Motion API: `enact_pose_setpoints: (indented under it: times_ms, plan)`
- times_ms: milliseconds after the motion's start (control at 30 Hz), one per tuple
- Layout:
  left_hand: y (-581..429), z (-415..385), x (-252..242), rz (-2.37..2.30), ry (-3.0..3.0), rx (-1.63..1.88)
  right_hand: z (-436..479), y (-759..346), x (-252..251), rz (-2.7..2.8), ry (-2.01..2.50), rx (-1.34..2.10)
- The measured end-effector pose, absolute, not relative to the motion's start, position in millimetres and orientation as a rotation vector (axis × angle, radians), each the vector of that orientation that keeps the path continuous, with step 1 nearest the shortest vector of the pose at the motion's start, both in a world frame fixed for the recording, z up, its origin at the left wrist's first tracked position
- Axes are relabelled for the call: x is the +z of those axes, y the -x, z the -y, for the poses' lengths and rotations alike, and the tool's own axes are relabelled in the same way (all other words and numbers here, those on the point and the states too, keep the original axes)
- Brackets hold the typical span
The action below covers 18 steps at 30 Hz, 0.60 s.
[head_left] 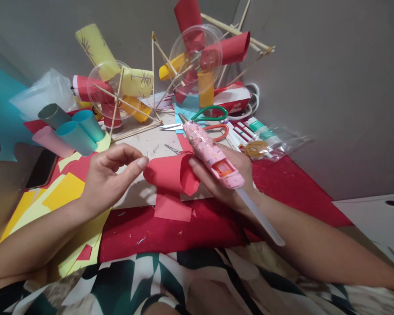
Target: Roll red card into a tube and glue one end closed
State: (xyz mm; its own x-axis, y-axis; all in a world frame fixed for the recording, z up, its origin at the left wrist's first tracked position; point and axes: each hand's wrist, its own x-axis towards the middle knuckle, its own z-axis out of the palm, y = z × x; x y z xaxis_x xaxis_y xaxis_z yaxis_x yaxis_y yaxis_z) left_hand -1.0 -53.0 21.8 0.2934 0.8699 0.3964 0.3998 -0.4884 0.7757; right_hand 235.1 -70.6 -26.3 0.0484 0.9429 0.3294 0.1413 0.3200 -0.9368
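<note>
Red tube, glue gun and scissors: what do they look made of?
Red tube: matte paper or thin card, judging by its thin curled edge. Glue gun: probably glossy plastic, from highlights on its pink body. Scissors: silvery blades, likely metal; green and orange-red handles, probably plastic.

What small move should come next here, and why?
Probably set the glue gun down: the right hand holds it while also touching the open end of the red paper roll, and the nozzle points away from the roll. The left hand is at the other end, so freeing the right would likely help both steady it.
</note>
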Motion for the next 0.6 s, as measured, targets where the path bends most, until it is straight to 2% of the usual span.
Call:
enact_pose_setpoints:
  times_ms: [100, 200, 333, 600]
  plan:
    - [-5.8, 63.1, 24.9, -0.977, -2.351, 1.166, 68.3, -235.3, -29.0, 1.619, 1.11, 0.364]
    - [-17.3, 62.7, 26.4, -0.792, -2.789, 1.223, 65.0, -236.4, -33.6, 1.685, 1.094, 0.165]
    - [-34.7, 50.8, 25.9, -0.911, -3.067, 1.177, 63.1, -236.9, -37.4, 1.682, 1.106, 0.149]
    - [-40.8, 32.5, 17.2, -1.054, -2.957, 1.075, 65.8, -236.5, -36.1, 1.666, 1.134, 0.159]
